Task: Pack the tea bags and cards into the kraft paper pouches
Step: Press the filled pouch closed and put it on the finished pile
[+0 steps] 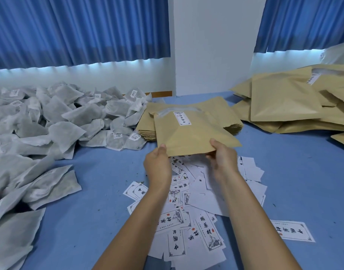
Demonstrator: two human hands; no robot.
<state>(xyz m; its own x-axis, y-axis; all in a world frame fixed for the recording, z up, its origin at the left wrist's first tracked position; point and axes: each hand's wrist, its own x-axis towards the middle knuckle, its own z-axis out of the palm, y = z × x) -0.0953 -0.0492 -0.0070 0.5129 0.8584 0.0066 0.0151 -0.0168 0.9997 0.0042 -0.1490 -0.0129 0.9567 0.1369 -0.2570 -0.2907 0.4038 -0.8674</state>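
A bulging kraft paper pouch (188, 133) with a white label is held above the table by both hands at its near edge. My left hand (157, 164) pinches its near left corner, thumb on top. My right hand (223, 156) grips its near right edge, thumb on top. Under the hands lies a loose heap of printed white cards (188, 209). White tea bags (56, 121) are piled on the left. A flat stack of empty kraft pouches (225, 114) sits right behind the held pouch.
Filled kraft pouches (287, 98) are heaped at the far right. One card (291, 229) lies apart at the right. The blue table (101, 195) runs to a white wall with blue curtains behind.
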